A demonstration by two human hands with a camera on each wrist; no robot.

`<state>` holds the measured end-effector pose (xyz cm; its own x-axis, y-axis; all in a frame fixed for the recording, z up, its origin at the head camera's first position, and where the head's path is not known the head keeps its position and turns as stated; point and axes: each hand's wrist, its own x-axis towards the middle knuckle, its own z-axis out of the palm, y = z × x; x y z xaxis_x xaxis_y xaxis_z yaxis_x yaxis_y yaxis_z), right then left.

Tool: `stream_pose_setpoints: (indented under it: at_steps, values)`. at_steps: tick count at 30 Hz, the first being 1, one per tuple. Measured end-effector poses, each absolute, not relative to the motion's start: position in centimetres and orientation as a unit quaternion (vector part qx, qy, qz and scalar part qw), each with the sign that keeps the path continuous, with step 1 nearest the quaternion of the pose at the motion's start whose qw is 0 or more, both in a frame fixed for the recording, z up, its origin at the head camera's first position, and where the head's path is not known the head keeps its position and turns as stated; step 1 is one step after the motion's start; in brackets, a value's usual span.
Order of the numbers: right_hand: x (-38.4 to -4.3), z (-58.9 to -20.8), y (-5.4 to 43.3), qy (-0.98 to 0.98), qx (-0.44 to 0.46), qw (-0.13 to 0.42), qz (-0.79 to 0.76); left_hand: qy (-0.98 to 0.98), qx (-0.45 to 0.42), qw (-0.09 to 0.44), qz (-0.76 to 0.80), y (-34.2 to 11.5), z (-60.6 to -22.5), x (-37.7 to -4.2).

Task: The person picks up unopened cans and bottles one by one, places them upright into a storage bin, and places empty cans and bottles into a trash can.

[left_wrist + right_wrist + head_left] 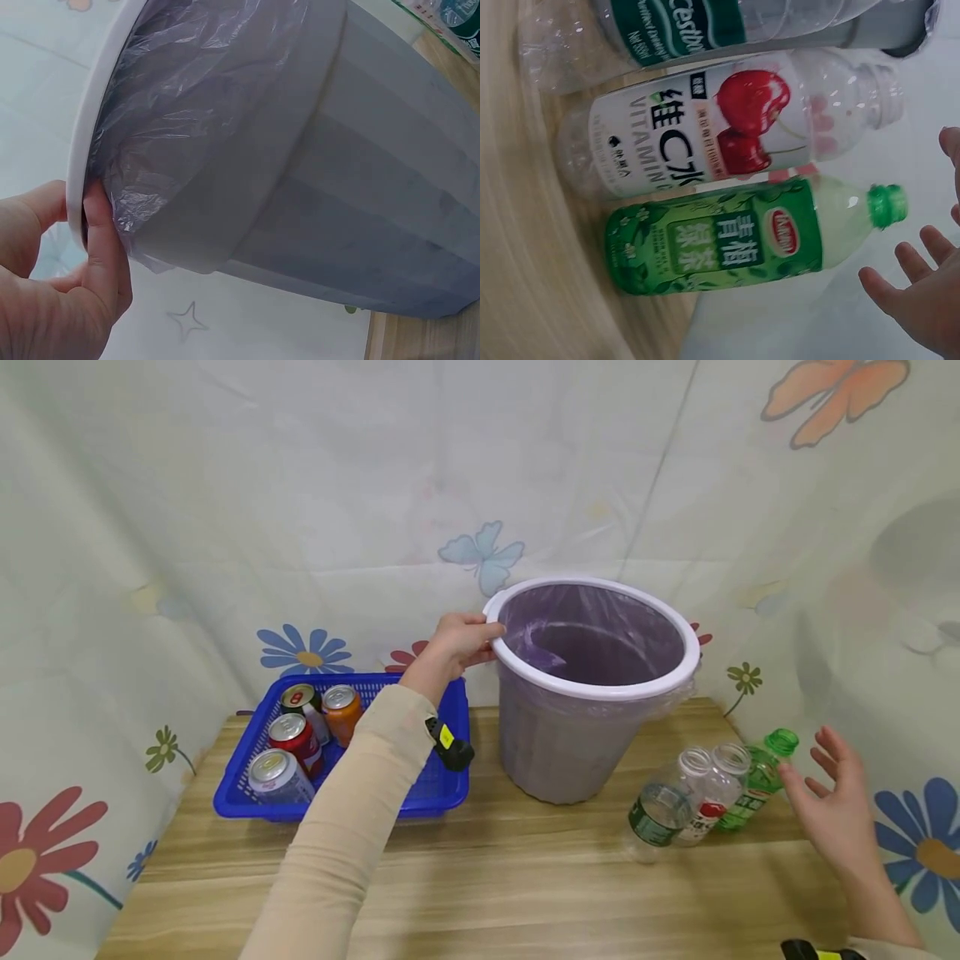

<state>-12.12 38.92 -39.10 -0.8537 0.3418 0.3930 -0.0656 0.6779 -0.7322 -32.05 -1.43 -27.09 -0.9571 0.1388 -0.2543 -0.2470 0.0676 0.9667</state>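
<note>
My left hand (461, 643) pinches the white rim (80, 157) of a grey trash bin (558, 752), thumb on one side and fingers on the other. A thin purple bag (540, 647) lines the bin and folds over its edge. On the right, my right hand (836, 797) is held with fingers spread, near the green tea bottle (720, 240) and apart from it. Beside that bottle stand a clear bottle with a cherry label (705, 124) and a clear water bottle with a dark green label (660, 814). All three bottles are upright and uncapped.
A blue plastic basket (255, 810) on the left holds several drink cans, among them an orange can (342, 714) and a red can (296, 742). Everything stands on a wood-grain table (525, 893). A patterned curtain (360, 527) closes off the back and sides.
</note>
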Motion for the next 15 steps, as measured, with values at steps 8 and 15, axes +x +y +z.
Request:
stream_pose_setpoints:
  at_steps: [8, 15]
  values:
    - [-12.4, -41.0, 39.8, -0.874, -0.079, 0.247, 0.411, 0.717, -0.037, 0.142, 0.681, -1.4, -27.2, -32.1]
    - [-12.9, -42.2, 39.8, -0.876, -0.096, 0.226, 0.415, 0.715, -0.039, 0.141, 0.684, -1.4, -27.2, -32.1]
